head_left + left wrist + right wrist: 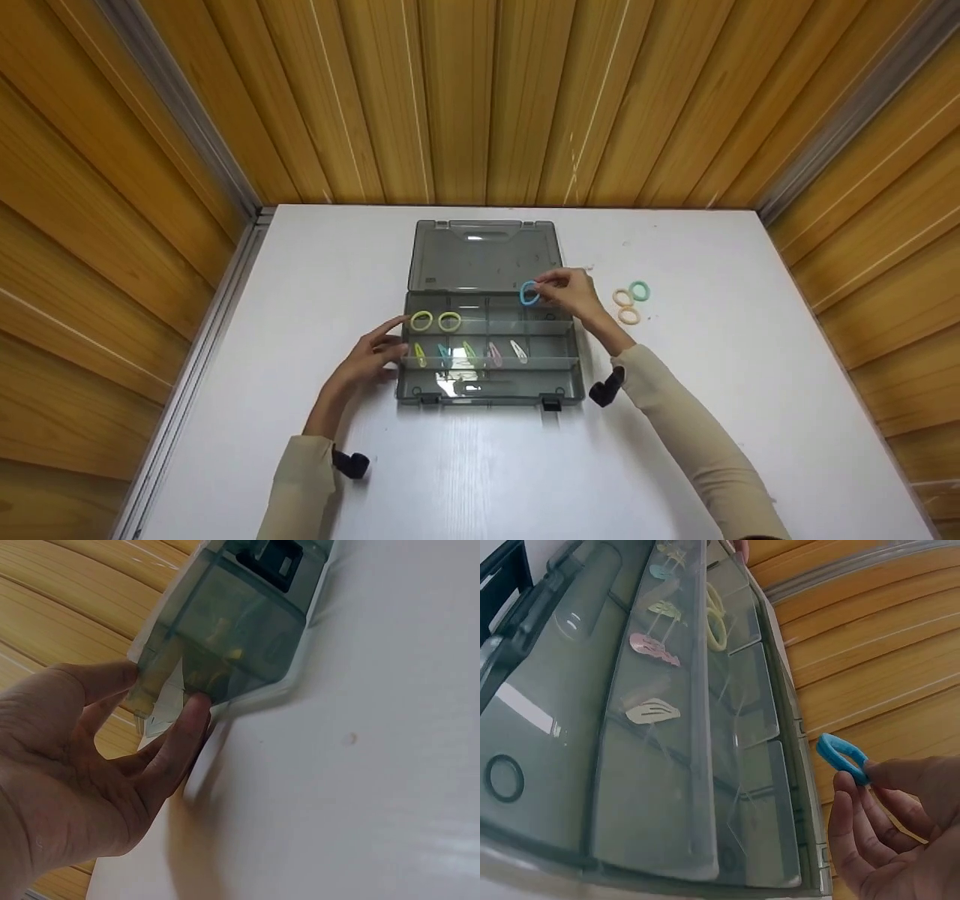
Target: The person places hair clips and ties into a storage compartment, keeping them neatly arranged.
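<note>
A grey translucent compartment box (555,384) lies on the table with its lid (480,259) tipped back. My right hand (571,291) pinches a blue hair tie (843,756) between thumb and fingertips, over the box's back right compartments. My left hand (369,355) touches the left end of the box, its fingertips (196,706) against the side wall and upper edge. Two yellow hair ties (450,322) sit in the back row towards the left. Several hair clips stand along the middle row, among them a pink clip (652,647) and a white clip (652,712).
To the right of the box, a green hair tie (639,291) and two peach hair ties (629,316) lie close together on the white table (720,375). Wood-patterned walls (457,105) enclose the table at the back and both sides.
</note>
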